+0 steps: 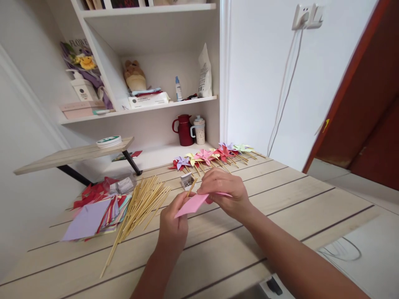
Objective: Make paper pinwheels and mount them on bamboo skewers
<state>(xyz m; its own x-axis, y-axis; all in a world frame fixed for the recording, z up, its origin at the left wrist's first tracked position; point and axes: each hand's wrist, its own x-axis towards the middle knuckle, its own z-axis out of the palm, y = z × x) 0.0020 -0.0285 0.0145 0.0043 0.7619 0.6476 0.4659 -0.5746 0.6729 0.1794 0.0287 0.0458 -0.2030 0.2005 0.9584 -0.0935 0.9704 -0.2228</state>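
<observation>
To the right of the right hand [229, 191], the pale slatted wooden table [311, 216] is offering bare room. A heap of thin yellowish wooden sticks [141, 203] is blocking the way left of the left hand [174, 218]. Ahead, a small open white box [187, 181] is standing in the way, with multicoloured paper pinwheels [205, 156] lining the back.

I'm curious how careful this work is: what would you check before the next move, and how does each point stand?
1. Pink paper in hand: ok, right hand grips it.
2. Stick held: ok, in the left hand.
3. Paper fastened to stick: cannot tell, fingers hide it.
4. Small box open: ok.
5. Loose sticks neatly aligned: not ok, fanned out.
</observation>
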